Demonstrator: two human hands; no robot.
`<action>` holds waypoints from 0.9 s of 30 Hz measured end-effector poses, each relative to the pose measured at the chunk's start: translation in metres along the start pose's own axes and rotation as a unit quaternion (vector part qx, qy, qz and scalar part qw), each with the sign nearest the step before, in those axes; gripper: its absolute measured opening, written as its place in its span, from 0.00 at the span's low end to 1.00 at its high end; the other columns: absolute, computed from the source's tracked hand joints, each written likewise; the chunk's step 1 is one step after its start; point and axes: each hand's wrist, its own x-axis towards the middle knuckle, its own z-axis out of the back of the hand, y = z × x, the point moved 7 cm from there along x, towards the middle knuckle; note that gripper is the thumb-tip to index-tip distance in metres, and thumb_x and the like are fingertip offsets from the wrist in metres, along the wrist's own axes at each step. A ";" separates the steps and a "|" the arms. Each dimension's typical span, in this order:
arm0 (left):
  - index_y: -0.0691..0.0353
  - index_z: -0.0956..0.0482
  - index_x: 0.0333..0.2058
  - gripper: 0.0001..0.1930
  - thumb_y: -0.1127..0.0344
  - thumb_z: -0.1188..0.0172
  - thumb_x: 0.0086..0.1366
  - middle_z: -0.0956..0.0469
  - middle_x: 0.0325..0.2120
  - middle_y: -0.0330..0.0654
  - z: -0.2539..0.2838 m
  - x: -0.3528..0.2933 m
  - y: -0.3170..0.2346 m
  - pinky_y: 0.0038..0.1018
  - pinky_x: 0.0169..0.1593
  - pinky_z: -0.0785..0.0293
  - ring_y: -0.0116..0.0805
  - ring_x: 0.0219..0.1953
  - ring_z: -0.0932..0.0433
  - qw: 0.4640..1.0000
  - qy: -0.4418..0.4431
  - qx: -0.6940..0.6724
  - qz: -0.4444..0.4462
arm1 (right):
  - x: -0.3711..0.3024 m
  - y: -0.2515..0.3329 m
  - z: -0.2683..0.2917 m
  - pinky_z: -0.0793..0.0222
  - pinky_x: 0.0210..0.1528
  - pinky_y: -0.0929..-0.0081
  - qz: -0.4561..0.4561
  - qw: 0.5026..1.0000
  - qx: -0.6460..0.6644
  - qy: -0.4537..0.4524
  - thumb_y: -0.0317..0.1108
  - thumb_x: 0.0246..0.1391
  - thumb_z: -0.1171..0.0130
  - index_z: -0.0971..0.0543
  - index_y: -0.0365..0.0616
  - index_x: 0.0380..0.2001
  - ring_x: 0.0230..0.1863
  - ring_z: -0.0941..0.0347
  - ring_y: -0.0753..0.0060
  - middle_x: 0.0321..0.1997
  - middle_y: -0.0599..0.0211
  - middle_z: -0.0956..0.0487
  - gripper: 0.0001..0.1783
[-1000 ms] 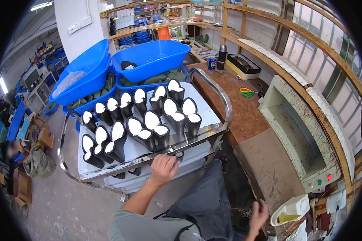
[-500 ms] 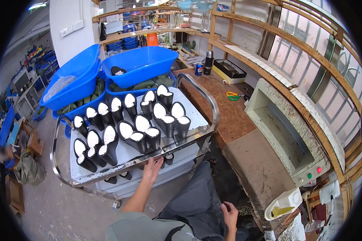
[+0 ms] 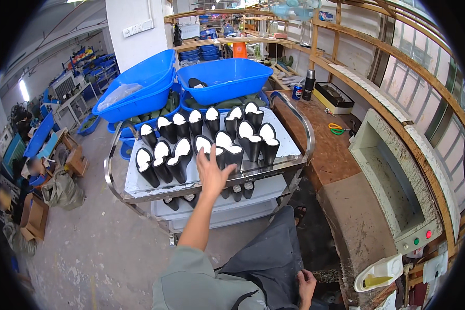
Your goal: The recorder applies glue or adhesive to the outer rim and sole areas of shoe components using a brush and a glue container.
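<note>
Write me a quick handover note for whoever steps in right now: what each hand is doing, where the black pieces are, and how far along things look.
Left hand: open, fingers spread, raised over the front edge of the cart's top shelf, reaching toward the black moulds; it holds nothing.
Right hand: low, resting against the dark apron, empty.
Moulds: standing upright in rows on the top shelf, white faces showing; a few more sit on the lower shelf.
Blue tubs: behind the cart, with dark pieces inside.
Done: top shelf looks loaded. Left: none picked up at this moment.
</note>
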 end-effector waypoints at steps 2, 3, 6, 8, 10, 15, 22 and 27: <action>0.62 0.28 0.47 0.25 0.59 0.34 0.51 0.32 0.47 0.53 -0.025 0.012 0.047 0.43 0.56 0.39 0.56 0.54 0.39 0.996 0.051 -0.055 -0.038 | -0.010 0.015 -0.008 0.31 0.32 0.81 0.004 0.999 -0.011 0.029 0.33 0.52 0.40 0.24 0.30 0.39 0.28 0.28 0.80 0.28 0.66 0.22 0.16; 0.64 0.26 0.44 0.22 0.62 0.35 0.51 0.29 0.44 0.53 -0.023 0.014 0.047 0.40 0.54 0.37 0.54 0.50 0.34 0.997 0.027 -0.053 -0.051 | -0.014 0.019 -0.009 0.31 0.32 0.82 0.002 0.999 -0.025 0.041 0.33 0.52 0.39 0.24 0.31 0.39 0.27 0.28 0.81 0.28 0.66 0.22 0.16; 0.66 0.26 0.42 0.17 0.67 0.37 0.53 0.28 0.40 0.52 0.004 -0.002 0.052 0.37 0.49 0.32 0.49 0.45 0.29 0.993 -0.024 -0.112 -0.017 | -0.017 0.020 0.001 0.31 0.32 0.82 0.019 1.000 0.006 0.021 0.32 0.52 0.40 0.23 0.31 0.39 0.28 0.27 0.80 0.28 0.67 0.22 0.15; 0.66 0.26 0.41 0.16 0.71 0.37 0.53 0.28 0.40 0.50 0.039 -0.023 0.029 0.35 0.46 0.30 0.46 0.43 0.27 0.974 -0.055 -0.218 0.027 | -0.023 0.043 0.001 0.31 0.32 0.82 0.026 0.998 0.051 0.028 0.32 0.53 0.40 0.23 0.31 0.39 0.28 0.27 0.80 0.28 0.66 0.22 0.15; 0.66 0.27 0.41 0.17 0.74 0.37 0.52 0.29 0.41 0.50 0.076 -0.052 -0.027 0.35 0.46 0.29 0.45 0.43 0.26 0.941 -0.056 -0.333 0.013 | -0.031 0.078 -0.001 0.29 0.36 0.79 0.029 0.989 0.123 0.078 0.33 0.55 0.42 0.24 0.31 0.41 0.32 0.24 0.75 0.30 0.64 0.21 0.15; 0.62 0.33 0.48 0.28 0.73 0.34 0.46 0.32 0.44 0.52 0.129 -0.147 -0.165 0.45 0.53 0.31 0.57 0.51 0.30 0.794 0.039 -0.507 -0.331 | -0.053 0.217 -0.029 0.27 0.40 0.72 0.130 0.841 0.471 0.232 0.42 0.56 0.43 0.43 0.38 0.61 0.37 0.25 0.71 0.44 0.59 0.25 0.35; 0.63 0.45 0.58 0.51 0.34 0.36 0.45 0.39 0.56 0.52 0.030 -0.189 -0.245 0.40 0.61 0.42 0.46 0.60 0.39 0.604 0.454 -0.655 0.007 | -0.078 0.165 0.086 0.28 0.42 0.69 0.263 0.939 0.135 -0.174 0.39 0.43 0.31 0.37 0.36 0.56 0.39 0.24 0.60 0.43 0.55 0.24 0.39; 0.59 0.52 0.63 0.47 0.36 0.44 0.54 0.40 0.57 0.54 0.037 -0.210 -0.346 0.46 0.60 0.39 0.55 0.60 0.39 0.256 0.548 -0.795 0.043 | -0.135 0.186 0.104 0.28 0.39 0.66 0.384 0.813 -0.194 -0.392 0.34 0.33 0.26 0.34 0.32 0.52 0.36 0.25 0.48 0.39 0.45 0.24 0.42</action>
